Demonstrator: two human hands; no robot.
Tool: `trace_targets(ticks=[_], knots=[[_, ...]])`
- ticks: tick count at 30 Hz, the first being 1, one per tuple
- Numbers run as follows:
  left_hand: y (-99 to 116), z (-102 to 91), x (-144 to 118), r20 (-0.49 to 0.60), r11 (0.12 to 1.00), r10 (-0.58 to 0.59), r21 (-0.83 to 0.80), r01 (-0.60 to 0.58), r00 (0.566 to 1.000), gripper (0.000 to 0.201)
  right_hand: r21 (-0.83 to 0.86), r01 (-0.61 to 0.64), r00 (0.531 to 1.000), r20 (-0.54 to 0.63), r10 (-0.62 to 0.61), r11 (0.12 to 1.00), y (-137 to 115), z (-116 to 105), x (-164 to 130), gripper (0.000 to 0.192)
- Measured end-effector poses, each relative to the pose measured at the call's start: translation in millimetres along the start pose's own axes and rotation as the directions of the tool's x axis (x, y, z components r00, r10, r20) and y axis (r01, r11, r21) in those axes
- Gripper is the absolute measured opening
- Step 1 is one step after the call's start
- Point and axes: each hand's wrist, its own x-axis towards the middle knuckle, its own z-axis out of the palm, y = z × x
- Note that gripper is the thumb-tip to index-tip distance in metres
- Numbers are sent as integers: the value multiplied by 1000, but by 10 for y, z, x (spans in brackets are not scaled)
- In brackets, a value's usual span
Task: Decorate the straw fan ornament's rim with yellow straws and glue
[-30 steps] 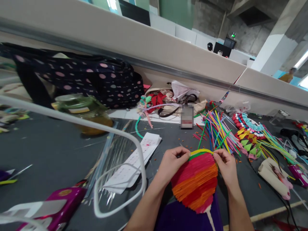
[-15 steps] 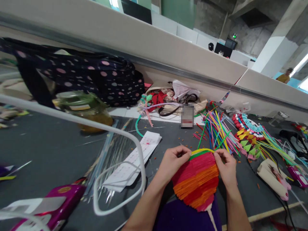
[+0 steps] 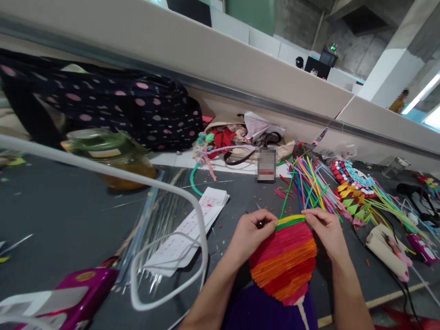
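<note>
Moved: my hands and fan sit slightly lower than before.
Left hand [image 3: 252, 233]: fingers pinch the fan [image 3: 285, 259] top, left side.
Right hand [image 3: 326, 231]: fingers pinch its right top.
Fan: near tabletop [image 3: 68, 215] edge, straws [image 3: 311, 185] beyond.

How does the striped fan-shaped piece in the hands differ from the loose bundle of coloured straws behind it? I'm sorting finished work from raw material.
The fan-shaped piece is packed tight into flat bands of pink, orange and red with a green and yellow top edge; the coloured straws lie loose and splayed, crossing each other. The piece is held at its top edge by the left hand and right hand; the straws rest untouched on the table. Both are brightly multicoloured.
</note>
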Motion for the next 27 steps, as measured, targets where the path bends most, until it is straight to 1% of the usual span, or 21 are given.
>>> trace_targets(ticks=[4,7,11,14,17,19,22,24,27], knots=[[25,10,-15,-18,1000,1,1,-1,1000,16,-118,30,997,72,-21,993,-143,-46,87,17],[8,19,-26,-31,1000,-3,9,3,1000,16,-227,88,990,130,-59,970,-265,-73,133,14],[-40,31,-31,-45,1000,3,3,-3,999,16,-395,180,978,170,-120,901,-411,-74,135,17],[-56,39,-30,-40,1000,-6,-13,6,999,17,-501,238,970,168,-176,832,-426,-39,90,22],[-61,54,-27,-37,1000,-7,-21,6,999,17,-534,233,972,117,-202,813,-361,3,13,23],[-75,68,-22,-32,1000,8,-18,-9,999,17,-524,177,983,49,-179,833,-305,31,-46,23],[-125,95,-10,-21,999,34,-18,-34,999,18,-472,63,989,-87,-118,879,-243,81,-123,20],[-172,113,1,-21,999,39,-22,-40,999,19,-413,12,980,-175,-92,911,-220,124,-161,20],[-239,143,18,-25,997,34,-69,-35,999,20,-354,-22,958,-274,-81,935,-187,201,-204,21]])
